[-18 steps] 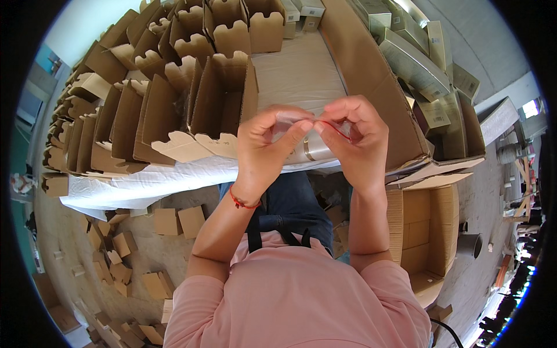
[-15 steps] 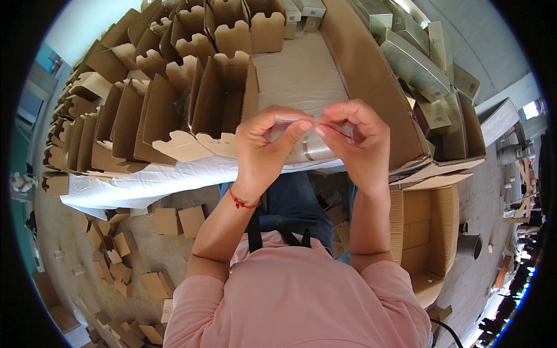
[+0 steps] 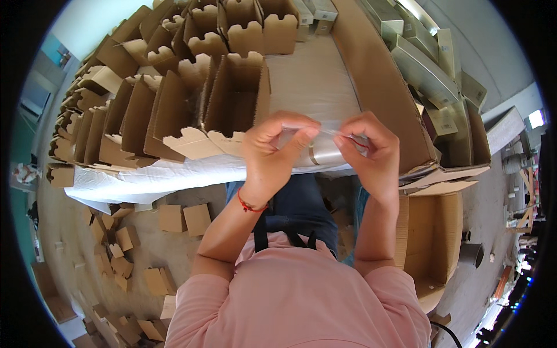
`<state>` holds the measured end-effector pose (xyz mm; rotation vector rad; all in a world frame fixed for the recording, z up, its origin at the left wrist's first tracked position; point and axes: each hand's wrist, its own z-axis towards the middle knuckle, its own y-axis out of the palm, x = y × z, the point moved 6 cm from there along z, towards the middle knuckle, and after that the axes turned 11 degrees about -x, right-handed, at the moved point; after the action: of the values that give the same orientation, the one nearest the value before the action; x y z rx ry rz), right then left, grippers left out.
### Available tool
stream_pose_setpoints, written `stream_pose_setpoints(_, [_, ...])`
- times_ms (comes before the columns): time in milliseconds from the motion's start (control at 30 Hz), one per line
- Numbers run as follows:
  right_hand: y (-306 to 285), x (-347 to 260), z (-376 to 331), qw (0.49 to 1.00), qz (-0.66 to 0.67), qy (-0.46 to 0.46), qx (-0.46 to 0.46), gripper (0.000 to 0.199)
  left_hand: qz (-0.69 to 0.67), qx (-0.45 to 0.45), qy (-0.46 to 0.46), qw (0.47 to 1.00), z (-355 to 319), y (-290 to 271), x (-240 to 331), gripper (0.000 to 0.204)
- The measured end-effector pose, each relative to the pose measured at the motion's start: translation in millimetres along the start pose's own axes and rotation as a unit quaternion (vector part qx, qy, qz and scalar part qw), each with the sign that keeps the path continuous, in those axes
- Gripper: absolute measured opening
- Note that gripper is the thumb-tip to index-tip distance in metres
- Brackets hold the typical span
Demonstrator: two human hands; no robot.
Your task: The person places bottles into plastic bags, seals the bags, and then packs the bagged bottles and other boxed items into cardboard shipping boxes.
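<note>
One desk [image 3: 310,75], dressed in white cloth [image 3: 191,180] that hangs over its near edge. One brown carton [image 3: 383,81] along the right edge, holding many pale metallic boxes [image 3: 426,69]. One open carton [image 3: 426,232], lower down, by the near right corner. Several rows of open cardboard holders [image 3: 188,93], crowding the left half to the far edge. My left hand [image 3: 272,153] and my right hand [image 3: 368,156], above the near edge: thumb and forefinger of each pinching clear film [image 3: 329,126], which spans the gap between them. One pale cylinder [image 3: 333,154], gold-banded, partly hidden behind my fingers. One thin red strip [image 3: 361,142] at my right fingers.
</note>
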<state>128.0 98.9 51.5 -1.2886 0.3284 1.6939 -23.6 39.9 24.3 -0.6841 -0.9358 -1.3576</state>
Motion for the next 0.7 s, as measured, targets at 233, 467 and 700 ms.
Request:
stream_pose_setpoints(233, [-1, -8, -12, 0.999, 0.035, 0.036, -0.017, 0.012, 0.012, -0.010, 0.026, 1.000, -9, 0, 9, 0.012])
stream_pose_setpoints(467, [5, -21, -26, 0.998, -0.052, -0.021, -0.016, 0.017, -0.006, -0.039, 0.045, 0.998, -19, -2, 28, 0.014])
stream_pose_setpoints(700, [5, -17, -34, 0.998, -0.035, -0.039, -0.037, 0.014, -0.032, -0.040, 0.064, 0.997, -28, -10, 42, 0.019])
